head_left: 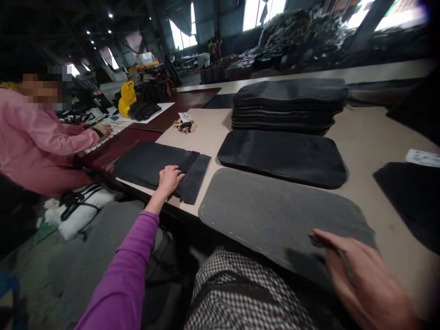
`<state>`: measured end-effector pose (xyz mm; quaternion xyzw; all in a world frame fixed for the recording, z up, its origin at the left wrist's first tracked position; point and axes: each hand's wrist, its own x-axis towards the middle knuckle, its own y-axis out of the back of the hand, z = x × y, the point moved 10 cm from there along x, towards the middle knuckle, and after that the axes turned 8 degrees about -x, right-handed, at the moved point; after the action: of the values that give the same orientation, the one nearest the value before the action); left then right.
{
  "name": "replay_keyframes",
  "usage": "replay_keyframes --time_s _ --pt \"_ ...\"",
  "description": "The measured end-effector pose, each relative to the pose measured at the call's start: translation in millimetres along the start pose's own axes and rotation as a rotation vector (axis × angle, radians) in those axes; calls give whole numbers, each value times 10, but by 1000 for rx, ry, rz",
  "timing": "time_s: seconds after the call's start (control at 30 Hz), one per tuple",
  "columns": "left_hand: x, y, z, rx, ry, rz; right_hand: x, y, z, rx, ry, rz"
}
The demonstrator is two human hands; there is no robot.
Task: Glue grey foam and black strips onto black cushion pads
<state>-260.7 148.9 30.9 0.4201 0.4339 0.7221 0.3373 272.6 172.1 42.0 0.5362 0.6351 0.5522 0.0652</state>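
Observation:
My left hand (pixel 170 179) lies on a pile of flat black fabric pieces (pixel 151 160) at the table's near left edge. Its fingers are bent and pressed together at the edge of the top piece; the fingertips are partly hidden. Over the right end of a grey rounded panel (pixel 275 206), my right hand (pixel 364 270) hovers with thumb and fingers apart and nothing visible between them. Just behind the grey panel sits a black rounded panel (pixel 282 158), apparently several layers thick.
A tall stack of black panels (pixel 288 105) stands farther back. Fabric scraps (pixel 184 126) lie left of it, and black material (pixel 409 197) with a white label is at the right. To the left, a person in pink (pixel 44 133) works near a yellow bag (pixel 126 98).

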Motion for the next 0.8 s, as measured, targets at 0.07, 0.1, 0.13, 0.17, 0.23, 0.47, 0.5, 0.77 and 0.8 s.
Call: replay_keyframes --time_s 0.07,0.1,0.13,0.17,0.23,0.47,0.5,0.77,0.8 --pt "11 6 -29 -11 1 14 -8 -36 -142 61 77 -23" --pt "14 40 -40 -17 6 30 -10 -48 -181 78 93 -24" --pt "17 94 -49 -23 15 51 -12 -63 -213 95 102 -27" --pt "22 164 -53 -29 27 75 -12 -81 -242 117 105 -32" --pt "31 350 -47 -47 62 134 -10 -115 -301 184 93 -41" --pt "96 981 105 -227 212 321 55 -473 -634 546 -161 -332" --pt "119 1017 141 -281 233 319 81 -517 -711 606 -190 -380" --pt "-567 651 1419 -1215 229 -54 298 -770 -1257 1244 -347 -603" --pt "-828 500 1653 -1286 253 -161 300 -776 -1275 1340 -372 -583"
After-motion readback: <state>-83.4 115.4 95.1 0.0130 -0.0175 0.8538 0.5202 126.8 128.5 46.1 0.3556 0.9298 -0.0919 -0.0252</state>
